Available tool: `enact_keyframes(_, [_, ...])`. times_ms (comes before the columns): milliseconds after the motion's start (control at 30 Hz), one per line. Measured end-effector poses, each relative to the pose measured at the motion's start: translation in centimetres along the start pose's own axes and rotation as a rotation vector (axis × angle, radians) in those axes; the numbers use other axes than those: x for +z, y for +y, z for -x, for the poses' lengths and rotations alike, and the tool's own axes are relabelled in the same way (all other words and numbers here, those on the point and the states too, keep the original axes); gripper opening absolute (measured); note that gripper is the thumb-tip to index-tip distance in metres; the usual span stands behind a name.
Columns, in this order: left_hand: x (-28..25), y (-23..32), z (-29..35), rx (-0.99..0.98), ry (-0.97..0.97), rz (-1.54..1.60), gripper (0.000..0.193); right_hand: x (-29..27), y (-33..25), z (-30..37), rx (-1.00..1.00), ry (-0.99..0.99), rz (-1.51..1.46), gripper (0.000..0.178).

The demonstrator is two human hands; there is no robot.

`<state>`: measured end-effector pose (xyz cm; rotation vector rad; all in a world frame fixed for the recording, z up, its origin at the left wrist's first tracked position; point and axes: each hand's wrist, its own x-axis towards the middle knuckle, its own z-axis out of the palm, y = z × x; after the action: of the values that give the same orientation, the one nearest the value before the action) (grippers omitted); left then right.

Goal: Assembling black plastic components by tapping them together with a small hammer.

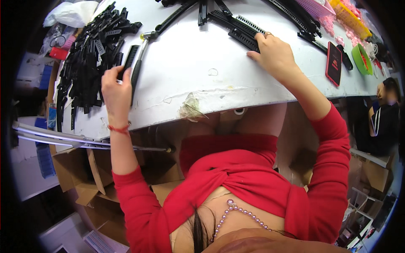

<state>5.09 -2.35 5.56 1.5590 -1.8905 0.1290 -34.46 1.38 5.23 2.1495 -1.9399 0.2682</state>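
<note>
My left hand [116, 90] is closed, thumb and fingertips pinching the lower end of a short black slotted plastic strip [132, 55]. Right beside that strip lies a small hammer [136, 76] with a black grip, its yellow-faced head pointing away from me. A large heap of black plastic strips [86, 63] spreads just left of this hand. Farther right, my right hand [275, 55] grips the near end of a long black slotted strip [240, 37]; a second toothed strip [252, 24] lies against it, under or near the fingertips.
More black strips [291, 17] lie at the table's far side. On the right are a red-edged phone [333, 63], a green bowl [360, 61], and a yellow basket [350, 19]. Clear crumpled tape [192, 106] sticks to the near table edge. Cardboard boxes [76, 173] stand below left. Another person [382, 114] sits far right.
</note>
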Motion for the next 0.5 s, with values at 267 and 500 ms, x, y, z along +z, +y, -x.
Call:
enact_keyframes(267, [1.7, 4.4, 7.0, -0.063, -0.224, 0.385, 0.021, -3.7, -0.3, 2.9, -0.111, -0.289, -0.02, 0.05])
enact_keyframes(500, [2.1, 4.3, 7.0, 0.072, -0.205, 0.326, 0.034, -3.1, 1.6, 1.8, -0.828, -0.062, 0.158, 0.035])
